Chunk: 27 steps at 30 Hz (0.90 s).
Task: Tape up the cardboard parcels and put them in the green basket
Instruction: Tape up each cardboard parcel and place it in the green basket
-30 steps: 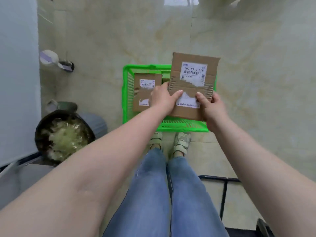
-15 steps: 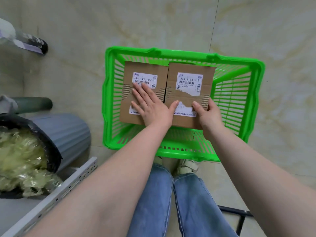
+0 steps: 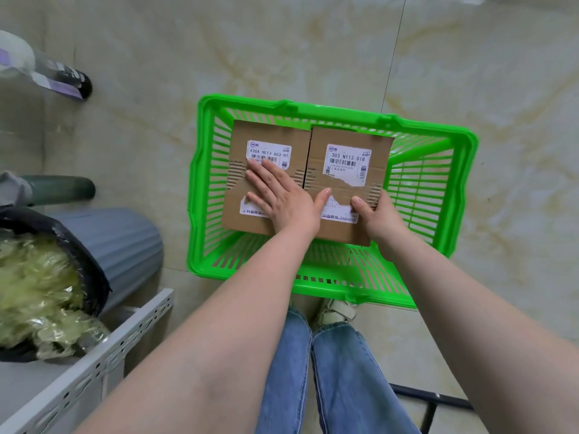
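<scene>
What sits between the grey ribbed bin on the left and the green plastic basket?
Nothing: in the head view, only bare beige floor tile separates the grey ribbed bin from the green plastic basket.

Two labelled cardboard parcels [image 3: 269, 183] [image 3: 347, 170] side by side, touching, in green basket [image 3: 438, 189]

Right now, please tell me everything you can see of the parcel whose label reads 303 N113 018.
The right parcel is a flat brown cardboard box lying in the green basket, edge to edge with the left parcel. Its white barcode label is torn across, baring corrugated card. The right hand grips its near right corner; the left hand lies flat across both parcels, thumb on this one.
</scene>
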Each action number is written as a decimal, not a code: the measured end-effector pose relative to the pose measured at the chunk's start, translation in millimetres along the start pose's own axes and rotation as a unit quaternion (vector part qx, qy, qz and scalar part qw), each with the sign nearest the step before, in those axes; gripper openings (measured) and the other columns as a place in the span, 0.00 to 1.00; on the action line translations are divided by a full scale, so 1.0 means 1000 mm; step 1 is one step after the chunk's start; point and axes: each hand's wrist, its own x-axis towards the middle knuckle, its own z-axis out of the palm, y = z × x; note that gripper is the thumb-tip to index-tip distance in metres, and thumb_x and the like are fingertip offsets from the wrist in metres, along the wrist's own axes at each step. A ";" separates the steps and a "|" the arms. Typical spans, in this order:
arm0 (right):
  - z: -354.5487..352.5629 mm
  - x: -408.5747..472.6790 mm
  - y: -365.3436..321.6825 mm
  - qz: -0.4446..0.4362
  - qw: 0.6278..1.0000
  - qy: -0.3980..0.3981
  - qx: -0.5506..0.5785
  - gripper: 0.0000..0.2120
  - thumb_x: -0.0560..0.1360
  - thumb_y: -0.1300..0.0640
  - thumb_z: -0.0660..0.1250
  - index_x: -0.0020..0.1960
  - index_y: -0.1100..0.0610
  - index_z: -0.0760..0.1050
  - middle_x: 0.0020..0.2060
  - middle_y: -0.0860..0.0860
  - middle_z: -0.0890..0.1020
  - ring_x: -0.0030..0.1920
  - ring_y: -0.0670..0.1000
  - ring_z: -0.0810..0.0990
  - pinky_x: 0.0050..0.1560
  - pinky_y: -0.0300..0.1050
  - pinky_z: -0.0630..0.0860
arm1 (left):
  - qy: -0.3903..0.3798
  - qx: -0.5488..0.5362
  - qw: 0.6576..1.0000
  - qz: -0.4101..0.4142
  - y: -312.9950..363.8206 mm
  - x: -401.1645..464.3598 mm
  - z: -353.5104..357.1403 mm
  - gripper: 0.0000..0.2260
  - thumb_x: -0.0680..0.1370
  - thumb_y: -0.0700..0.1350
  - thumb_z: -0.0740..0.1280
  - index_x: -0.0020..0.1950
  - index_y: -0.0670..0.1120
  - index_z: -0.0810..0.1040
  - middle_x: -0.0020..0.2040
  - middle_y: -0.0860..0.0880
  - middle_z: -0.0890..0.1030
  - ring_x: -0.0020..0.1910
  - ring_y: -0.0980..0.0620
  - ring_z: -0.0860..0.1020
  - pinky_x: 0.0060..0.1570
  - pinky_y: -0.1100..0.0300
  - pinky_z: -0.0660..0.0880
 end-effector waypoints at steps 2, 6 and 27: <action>-0.003 0.001 0.002 -0.009 1.000 -0.007 -0.013 0.20 0.80 0.54 0.65 0.69 0.56 0.67 0.62 0.53 0.79 0.60 0.54 0.77 0.65 0.51 0.72 | 0.002 -0.035 0.999 -0.010 0.004 0.003 0.002 0.56 0.73 0.69 0.63 0.76 0.34 0.33 0.77 0.35 0.32 0.76 0.37 0.33 0.72 0.39 0.35; -0.010 0.003 0.009 -0.034 0.998 -0.029 -0.038 0.17 0.79 0.56 0.65 0.67 0.56 0.70 0.61 0.53 0.79 0.60 0.54 0.78 0.66 0.53 0.72 | 0.015 -0.080 0.997 -0.016 0.002 0.007 0.007 0.57 0.71 0.69 0.65 0.76 0.35 0.32 0.76 0.35 0.31 0.76 0.38 0.31 0.71 0.38 0.33; -0.006 -0.026 -0.047 0.009 0.987 0.093 -0.128 0.32 0.77 0.49 0.68 0.73 0.63 0.60 0.67 0.61 0.73 0.68 0.60 0.71 0.67 0.53 0.67 | 0.036 -0.112 0.993 -0.015 0.016 -0.018 -0.043 0.46 0.76 0.61 0.67 0.80 0.41 0.43 0.80 0.40 0.44 0.79 0.43 0.45 0.76 0.47 0.44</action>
